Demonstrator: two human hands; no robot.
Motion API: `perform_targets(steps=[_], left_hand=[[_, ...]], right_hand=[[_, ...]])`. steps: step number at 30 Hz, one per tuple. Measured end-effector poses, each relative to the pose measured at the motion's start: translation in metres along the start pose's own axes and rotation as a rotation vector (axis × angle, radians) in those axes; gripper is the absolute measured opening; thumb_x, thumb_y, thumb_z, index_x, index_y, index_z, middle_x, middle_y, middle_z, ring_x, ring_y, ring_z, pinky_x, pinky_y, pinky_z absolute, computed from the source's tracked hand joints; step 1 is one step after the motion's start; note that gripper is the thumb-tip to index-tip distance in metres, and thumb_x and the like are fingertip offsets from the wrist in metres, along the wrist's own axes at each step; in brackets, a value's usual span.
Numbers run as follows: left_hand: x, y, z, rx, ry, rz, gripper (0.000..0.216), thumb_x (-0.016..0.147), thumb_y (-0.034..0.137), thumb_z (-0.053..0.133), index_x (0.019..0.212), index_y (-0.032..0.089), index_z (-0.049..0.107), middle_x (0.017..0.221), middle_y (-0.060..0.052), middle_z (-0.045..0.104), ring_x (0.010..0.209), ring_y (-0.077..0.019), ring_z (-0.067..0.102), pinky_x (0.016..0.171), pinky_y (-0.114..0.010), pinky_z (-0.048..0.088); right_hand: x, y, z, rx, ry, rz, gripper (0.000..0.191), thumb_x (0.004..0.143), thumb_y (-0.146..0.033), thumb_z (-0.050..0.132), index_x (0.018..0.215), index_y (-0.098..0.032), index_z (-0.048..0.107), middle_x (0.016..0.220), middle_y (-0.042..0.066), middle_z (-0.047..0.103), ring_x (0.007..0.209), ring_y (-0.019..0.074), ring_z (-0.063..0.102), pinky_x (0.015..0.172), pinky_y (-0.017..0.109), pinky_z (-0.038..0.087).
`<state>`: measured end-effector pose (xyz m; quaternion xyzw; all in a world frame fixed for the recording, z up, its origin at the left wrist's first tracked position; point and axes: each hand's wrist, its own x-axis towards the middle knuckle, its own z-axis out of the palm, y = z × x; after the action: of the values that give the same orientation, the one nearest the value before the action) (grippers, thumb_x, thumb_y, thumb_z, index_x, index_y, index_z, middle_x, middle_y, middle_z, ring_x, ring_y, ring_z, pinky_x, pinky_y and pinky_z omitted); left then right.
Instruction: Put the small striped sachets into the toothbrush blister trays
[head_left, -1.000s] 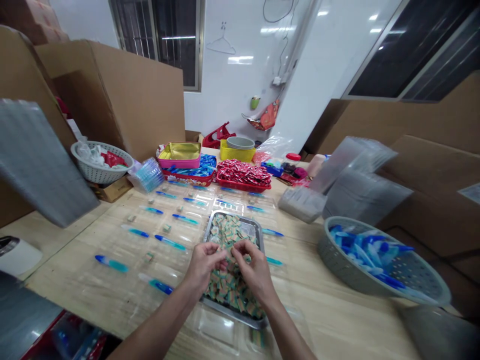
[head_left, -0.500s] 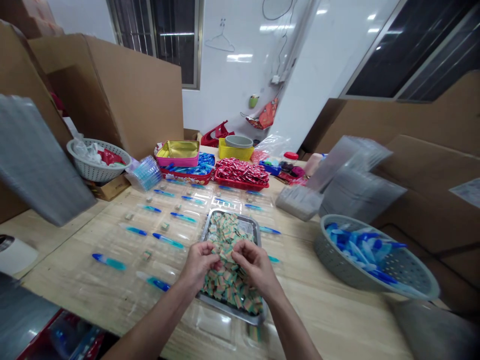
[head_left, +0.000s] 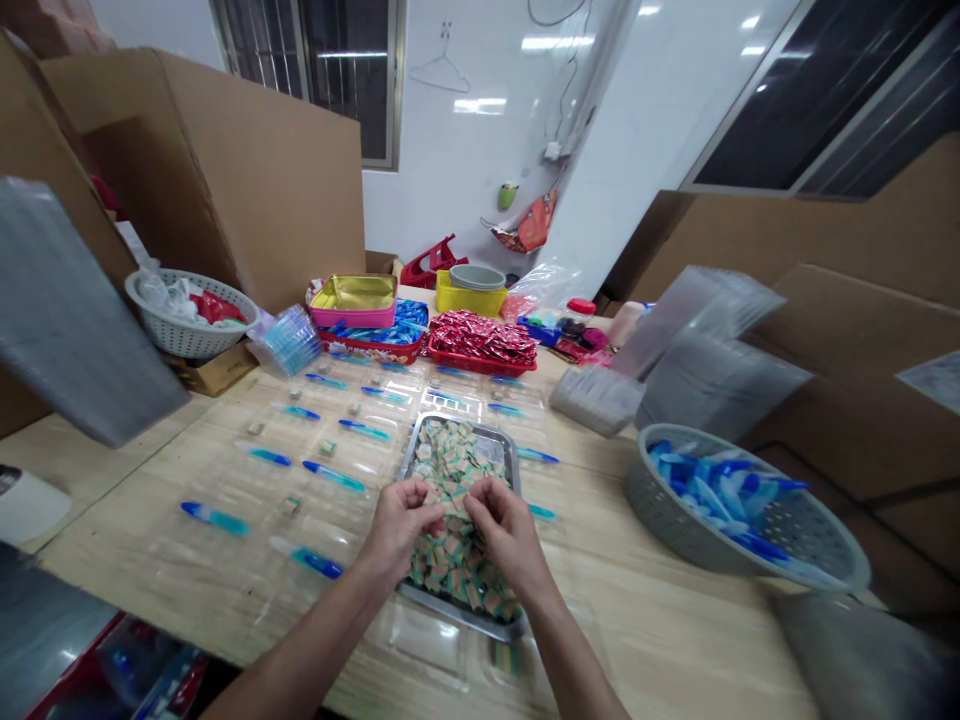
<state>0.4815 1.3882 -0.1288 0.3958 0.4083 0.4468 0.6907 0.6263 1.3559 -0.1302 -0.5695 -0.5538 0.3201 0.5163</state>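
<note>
A metal tray [head_left: 511, 462] heaped with small striped erasers [head_left: 450, 465] lies on the wooden table in front of me. My left hand [head_left: 396, 530] and my right hand [head_left: 506, 535] hover over its near half, fingertips pinched together on a small eraser between them. Clear plastic blister trays [head_left: 330, 470] cover the table to the left, each holding a blue pen [head_left: 334, 476] and some a small eraser.
A grey colander of blue pens [head_left: 739, 515] sits at the right. Red baskets of pens and red packets [head_left: 484, 345], a pink-gold tin [head_left: 352, 300], a white basket [head_left: 187, 315], stacks of clear trays [head_left: 697, 370] and cardboard walls stand behind.
The view has drifted slightly; both hands stay pinched together over the tray, shifting only a little.
</note>
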Motion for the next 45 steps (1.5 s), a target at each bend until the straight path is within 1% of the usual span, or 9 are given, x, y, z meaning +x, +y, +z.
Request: perform_targets(steps=[5, 11, 17, 24, 31, 36, 39, 42, 45], left_hand=[[-0.003, 0.003, 0.004, -0.019, 0.029, 0.028, 0.020, 0.053, 0.024, 0.072, 0.060, 0.014, 0.056, 0.047, 0.003, 0.057, 0.043, -0.0098, 0.052, 0.045, -0.019, 0.040], [-0.004, 0.006, -0.005, -0.051, 0.107, 0.034, 0.020, 0.049, 0.022, 0.073, 0.058, 0.013, 0.057, 0.047, 0.003, 0.057, 0.043, -0.0096, 0.052, 0.044, -0.019, 0.039], [-0.006, 0.003, 0.002, -0.058, 0.011, 0.000, 0.021, 0.052, 0.023, 0.073, 0.064, 0.012, 0.060, 0.052, 0.002, 0.061, 0.044, -0.0097, 0.054, 0.047, -0.020, 0.043], [-0.009, 0.000, 0.004, -0.115, -0.007, -0.006, 0.029, 0.050, 0.021, 0.077, 0.073, 0.013, 0.060, 0.056, 0.002, 0.063, 0.046, -0.0106, 0.057, 0.051, -0.022, 0.046], [-0.004, -0.002, 0.004, -0.073, 0.011, 0.036, 0.029, 0.054, 0.026, 0.078, 0.071, 0.013, 0.058, 0.051, 0.002, 0.062, 0.045, -0.0100, 0.055, 0.049, -0.020, 0.043], [0.000, -0.002, 0.000, -0.002, 0.049, 0.046, 0.027, 0.054, 0.026, 0.076, 0.070, 0.014, 0.058, 0.051, 0.003, 0.060, 0.045, -0.0111, 0.056, 0.046, -0.020, 0.043], [0.000, -0.001, -0.002, 0.121, 0.007, 0.040, 0.022, 0.053, 0.022, 0.073, 0.070, 0.014, 0.060, 0.049, 0.003, 0.058, 0.044, -0.0109, 0.053, 0.040, -0.018, 0.039], [-0.002, 0.000, -0.003, 0.190, -0.067, 0.069, 0.017, 0.054, 0.017, 0.069, 0.070, 0.013, 0.064, 0.048, 0.005, 0.054, 0.042, -0.0078, 0.048, 0.040, -0.017, 0.035], [-0.002, 0.001, -0.003, 0.190, -0.107, 0.111, 0.015, 0.054, 0.013, 0.067, 0.069, 0.014, 0.065, 0.051, 0.005, 0.054, 0.045, -0.0067, 0.048, 0.043, -0.016, 0.036]], right_hand=[[0.002, 0.003, 0.004, 0.044, 0.032, 0.013, 0.020, 0.081, -0.035, 0.056, 0.069, -0.020, 0.049, 0.063, -0.004, 0.046, 0.058, 0.0117, 0.042, 0.052, 0.023, 0.033], [0.005, 0.003, -0.009, 0.140, 0.158, 0.091, 0.025, 0.077, -0.043, 0.061, 0.073, -0.020, 0.050, 0.059, -0.005, 0.046, 0.050, 0.0109, 0.043, 0.047, 0.023, 0.034], [-0.001, -0.010, 0.000, 0.125, -0.090, 0.084, 0.026, 0.078, -0.042, 0.061, 0.069, -0.019, 0.051, 0.059, -0.004, 0.046, 0.051, 0.0107, 0.041, 0.047, 0.023, 0.033], [-0.004, -0.009, 0.009, -0.070, -0.027, 0.006, 0.020, 0.082, -0.034, 0.055, 0.069, -0.019, 0.053, 0.064, -0.001, 0.051, 0.058, 0.0130, 0.047, 0.054, 0.025, 0.037], [-0.003, -0.001, 0.002, 0.189, -0.086, 0.094, 0.021, 0.072, -0.036, 0.066, 0.081, -0.019, 0.057, 0.071, 0.000, 0.055, 0.061, 0.0139, 0.052, 0.055, 0.025, 0.042], [-0.002, -0.003, -0.010, 0.157, -0.033, 0.110, 0.022, 0.067, -0.034, 0.070, 0.077, -0.018, 0.058, 0.068, -0.001, 0.056, 0.061, 0.0138, 0.052, 0.056, 0.025, 0.042], [-0.001, -0.010, -0.014, 0.121, -0.120, 0.055, 0.018, 0.070, -0.031, 0.068, 0.079, -0.019, 0.059, 0.070, 0.000, 0.057, 0.065, 0.0147, 0.054, 0.061, 0.026, 0.044], [0.002, -0.018, -0.015, -0.062, -0.190, -0.059, 0.004, 0.072, -0.021, 0.063, 0.075, -0.019, 0.061, 0.070, -0.001, 0.057, 0.065, 0.0143, 0.053, 0.062, 0.026, 0.042], [0.003, -0.022, -0.015, -0.194, -0.209, -0.155, 0.013, 0.073, -0.014, 0.059, 0.083, -0.019, 0.065, 0.079, 0.001, 0.059, 0.067, 0.0143, 0.054, 0.064, 0.027, 0.043]])
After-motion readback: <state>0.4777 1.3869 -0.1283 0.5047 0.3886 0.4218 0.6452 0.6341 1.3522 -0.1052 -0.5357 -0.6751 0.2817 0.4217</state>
